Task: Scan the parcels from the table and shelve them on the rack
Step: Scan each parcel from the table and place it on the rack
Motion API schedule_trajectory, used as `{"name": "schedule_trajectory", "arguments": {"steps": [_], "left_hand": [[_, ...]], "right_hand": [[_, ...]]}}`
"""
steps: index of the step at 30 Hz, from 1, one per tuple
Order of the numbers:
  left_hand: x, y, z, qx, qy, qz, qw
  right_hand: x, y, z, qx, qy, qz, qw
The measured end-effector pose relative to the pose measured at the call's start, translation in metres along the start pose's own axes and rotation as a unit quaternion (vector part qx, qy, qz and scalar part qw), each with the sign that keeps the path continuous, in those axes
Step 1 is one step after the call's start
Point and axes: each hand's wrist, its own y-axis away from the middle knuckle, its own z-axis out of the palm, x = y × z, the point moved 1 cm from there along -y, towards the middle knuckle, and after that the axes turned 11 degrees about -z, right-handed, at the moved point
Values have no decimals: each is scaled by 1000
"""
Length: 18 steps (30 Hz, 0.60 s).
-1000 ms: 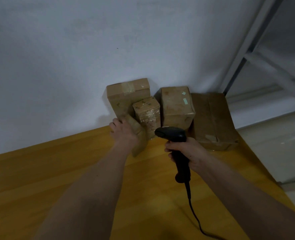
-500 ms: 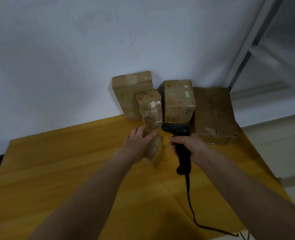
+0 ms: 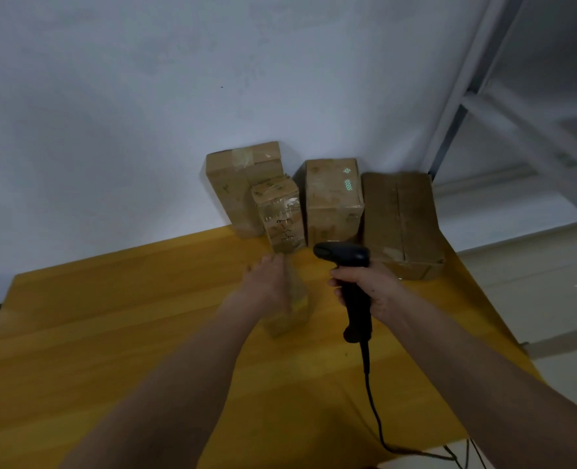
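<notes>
A small parcel (image 3: 288, 308) is being held on the table (image 3: 111, 333) by the left hand (image 3: 268, 287), just left of the scanner (image 3: 351, 282) being gripped by the right hand (image 3: 370, 287); the left fingers are too blurred to tell.

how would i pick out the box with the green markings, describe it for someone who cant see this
At the far edge of the yellow wooden table, four brown cardboard boxes stand against the white wall. It is the upright cardboard box second from the right, the only one with glowing green markings on top.
</notes>
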Motion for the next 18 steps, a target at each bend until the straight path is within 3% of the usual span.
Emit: {"name": "schedule_trajectory", "arguments": {"steps": [3, 7, 10, 14, 18], "left_hand": [[-5, 11, 1, 30, -105, 112, 988], [-10, 19, 11, 63, -128, 126, 982], [-4, 23, 17, 21, -76, 90, 993], [2, 22, 19, -5, 116, -54, 992], [-1, 19, 25, 9, 143, -107, 984]], "right_hand": [[1, 0, -2, -2, 6, 2, 1000], [6, 4, -1, -11, 26, 4, 1000], [9, 6, 1, -27, 37, 6, 999], [9, 8, -3, -24, 35, 7, 999], [12, 11, -11, -24, 35, 11, 999]]}}
